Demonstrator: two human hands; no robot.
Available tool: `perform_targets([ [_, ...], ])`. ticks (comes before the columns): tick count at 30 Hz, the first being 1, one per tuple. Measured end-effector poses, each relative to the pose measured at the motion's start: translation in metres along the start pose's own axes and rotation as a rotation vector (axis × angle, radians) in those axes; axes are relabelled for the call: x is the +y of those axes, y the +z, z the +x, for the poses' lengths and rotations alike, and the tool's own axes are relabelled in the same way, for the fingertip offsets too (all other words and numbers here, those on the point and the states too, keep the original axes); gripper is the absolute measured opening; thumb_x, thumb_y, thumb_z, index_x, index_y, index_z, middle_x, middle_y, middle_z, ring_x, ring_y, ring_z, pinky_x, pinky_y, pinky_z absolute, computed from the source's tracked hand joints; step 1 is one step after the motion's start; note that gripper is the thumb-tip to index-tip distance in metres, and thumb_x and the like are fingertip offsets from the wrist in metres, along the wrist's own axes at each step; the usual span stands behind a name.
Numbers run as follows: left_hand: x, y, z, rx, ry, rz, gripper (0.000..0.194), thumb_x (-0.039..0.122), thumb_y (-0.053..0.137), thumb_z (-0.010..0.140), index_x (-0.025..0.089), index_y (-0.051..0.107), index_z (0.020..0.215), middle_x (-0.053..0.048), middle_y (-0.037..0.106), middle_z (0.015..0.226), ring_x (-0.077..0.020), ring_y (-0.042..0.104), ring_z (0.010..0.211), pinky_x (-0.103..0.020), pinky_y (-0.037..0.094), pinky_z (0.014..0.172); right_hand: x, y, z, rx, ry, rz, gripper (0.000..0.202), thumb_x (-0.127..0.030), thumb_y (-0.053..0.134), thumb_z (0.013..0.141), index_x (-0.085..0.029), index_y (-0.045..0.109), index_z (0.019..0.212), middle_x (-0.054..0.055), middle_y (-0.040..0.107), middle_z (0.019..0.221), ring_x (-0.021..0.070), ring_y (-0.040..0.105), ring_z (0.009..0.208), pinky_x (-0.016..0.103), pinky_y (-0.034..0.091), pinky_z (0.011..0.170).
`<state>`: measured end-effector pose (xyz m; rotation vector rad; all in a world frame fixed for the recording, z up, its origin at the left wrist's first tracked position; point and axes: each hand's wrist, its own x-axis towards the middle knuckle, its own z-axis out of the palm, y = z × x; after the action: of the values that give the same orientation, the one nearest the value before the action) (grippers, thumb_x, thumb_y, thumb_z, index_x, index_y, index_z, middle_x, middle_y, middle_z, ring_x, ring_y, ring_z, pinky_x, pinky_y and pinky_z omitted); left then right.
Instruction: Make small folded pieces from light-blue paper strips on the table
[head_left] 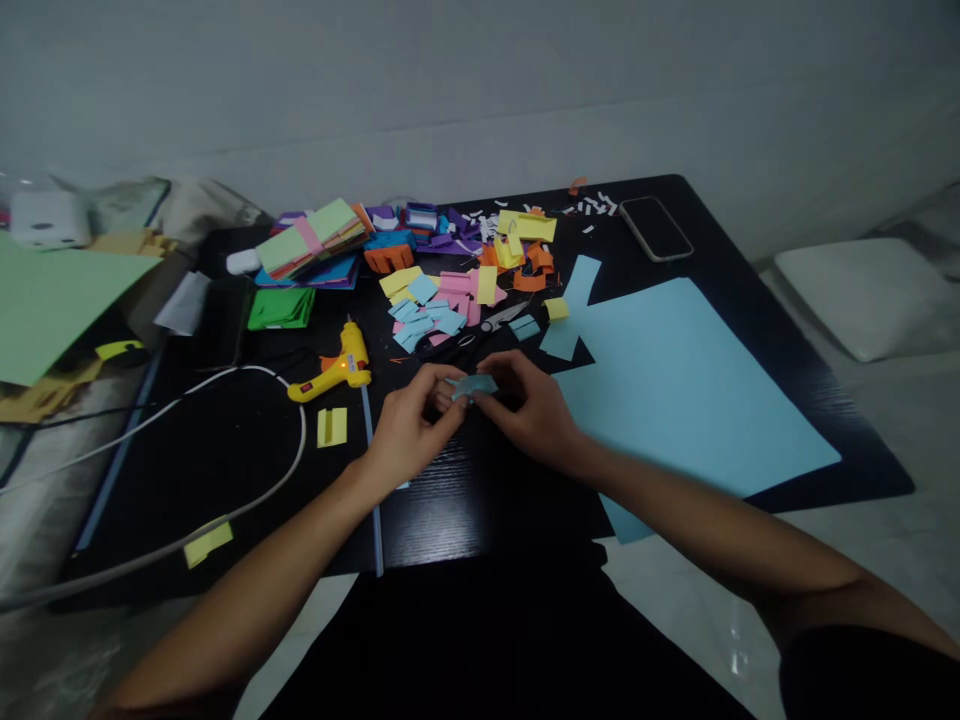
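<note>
A small light blue paper piece is held between both hands above the black table. My left hand pinches its left end, fingers closed. At its right end, my right hand grips it with thumb and fingers. Just beyond the hands lie scissors, partly hidden among folded blue pieces. A yellow glue gun with a glue stick rests left of my left hand. The large light blue sheet spreads out on the right, partly under my right forearm.
Pink pieces, orange pieces and white scraps cover the table's back. A phone lies at the back right. Stacked coloured paper and a green bundle are at the back left. A white cable loops across the left side.
</note>
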<state>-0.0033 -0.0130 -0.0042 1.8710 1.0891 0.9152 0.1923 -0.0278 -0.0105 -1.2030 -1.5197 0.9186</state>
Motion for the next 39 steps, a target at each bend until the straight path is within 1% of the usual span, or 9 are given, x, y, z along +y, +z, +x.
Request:
perform_targets([
  [3, 0.001, 0.001, 0.001, -0.005, -0.03, -0.043, 0.02, 0.028, 0.067, 0.094, 0.02, 0.063, 0.113, 0.001, 0.07, 0.073, -0.0141, 0.068, 0.065, -0.024, 0.052, 0.058, 0.0, -0.002, -0.001, 0.093, -0.233, -0.162, 0.008, -0.017, 0.068, 0.089, -0.023, 0.068, 0.094, 0.009, 0.067, 0.114, 0.024, 0.068, 0.105, 0.04, 0.06, 0.088],
  [6, 0.002, 0.001, 0.001, -0.011, -0.042, -0.039, 0.016, 0.03, 0.067, 0.095, 0.019, 0.064, 0.108, 0.0, 0.071, 0.074, -0.0139, 0.068, 0.065, -0.023, 0.052, 0.058, 0.001, -0.003, -0.002, 0.072, -0.327, -0.281, 0.014, -0.015, 0.062, 0.095, -0.023, 0.071, 0.088, 0.011, 0.066, 0.122, 0.0247, 0.067, 0.113, 0.044, 0.059, 0.094],
  [12, 0.002, 0.001, 0.001, -0.001, 0.016, 0.036, 0.014, 0.027, 0.069, 0.094, 0.019, 0.066, 0.104, 0.001, 0.071, 0.074, -0.0122, 0.067, 0.063, -0.021, 0.052, 0.056, 0.001, -0.001, -0.003, 0.107, -0.307, -0.324, 0.012, -0.017, 0.068, 0.093, -0.022, 0.074, 0.102, 0.013, 0.072, 0.124, 0.026, 0.07, 0.117, 0.045, 0.058, 0.101],
  [21, 0.005, -0.002, 0.0, -0.039, 0.127, 0.112, 0.016, 0.021, 0.065, 0.096, 0.019, 0.065, 0.111, -0.001, 0.074, 0.086, -0.0129, 0.072, 0.076, -0.021, 0.056, 0.066, -0.002, -0.002, 0.0, 0.079, -0.264, -0.198, 0.011, -0.02, 0.078, 0.088, -0.021, 0.069, 0.095, 0.012, 0.074, 0.119, 0.0248, 0.073, 0.112, 0.043, 0.059, 0.099],
  [26, 0.004, -0.003, 0.0, -0.069, 0.15, 0.124, 0.018, 0.021, 0.06, 0.099, 0.019, 0.067, 0.115, -0.002, 0.077, 0.09, -0.0141, 0.073, 0.079, -0.023, 0.058, 0.071, -0.001, -0.003, 0.0, 0.04, -0.321, -0.25, 0.005, -0.019, 0.072, 0.091, -0.02, 0.068, 0.092, 0.014, 0.07, 0.123, 0.0254, 0.072, 0.113, 0.043, 0.059, 0.097],
  [29, 0.001, -0.002, 0.0, -0.059, 0.092, 0.052, 0.022, 0.024, 0.064, 0.098, 0.019, 0.067, 0.119, -0.004, 0.079, 0.097, -0.0161, 0.076, 0.085, -0.026, 0.06, 0.077, -0.001, -0.003, -0.001, 0.017, -0.313, -0.267, 0.003, -0.019, 0.07, 0.092, -0.02, 0.069, 0.094, 0.015, 0.07, 0.125, 0.0256, 0.072, 0.113, 0.043, 0.059, 0.098],
  [32, -0.001, 0.0, 0.001, -0.009, -0.031, -0.112, 0.027, 0.027, 0.072, 0.093, 0.019, 0.067, 0.118, -0.004, 0.079, 0.096, -0.0169, 0.077, 0.087, -0.028, 0.061, 0.082, -0.001, -0.002, 0.0, 0.026, -0.284, -0.242, 0.002, -0.018, 0.07, 0.093, -0.02, 0.069, 0.094, 0.012, 0.073, 0.115, 0.0236, 0.074, 0.107, 0.04, 0.06, 0.094],
  [35, 0.001, 0.0, 0.005, 0.015, -0.2, -0.354, 0.032, 0.029, 0.078, 0.086, 0.016, 0.067, 0.112, -0.002, 0.077, 0.083, -0.0161, 0.075, 0.078, -0.028, 0.062, 0.075, -0.001, -0.002, 0.001, 0.071, -0.295, -0.237, 0.004, -0.019, 0.071, 0.093, -0.022, 0.069, 0.094, 0.009, 0.075, 0.104, 0.0227, 0.074, 0.101, 0.039, 0.061, 0.088],
  [39, 0.006, -0.004, 0.012, -0.077, -0.378, -0.499, 0.027, 0.03, 0.08, 0.082, 0.014, 0.071, 0.102, -0.003, 0.075, 0.076, -0.0145, 0.071, 0.066, -0.026, 0.061, 0.063, -0.001, -0.002, 0.001, 0.094, -0.321, -0.238, 0.005, -0.019, 0.071, 0.093, -0.023, 0.069, 0.094, 0.008, 0.076, 0.105, 0.0225, 0.075, 0.1, 0.039, 0.062, 0.088],
])
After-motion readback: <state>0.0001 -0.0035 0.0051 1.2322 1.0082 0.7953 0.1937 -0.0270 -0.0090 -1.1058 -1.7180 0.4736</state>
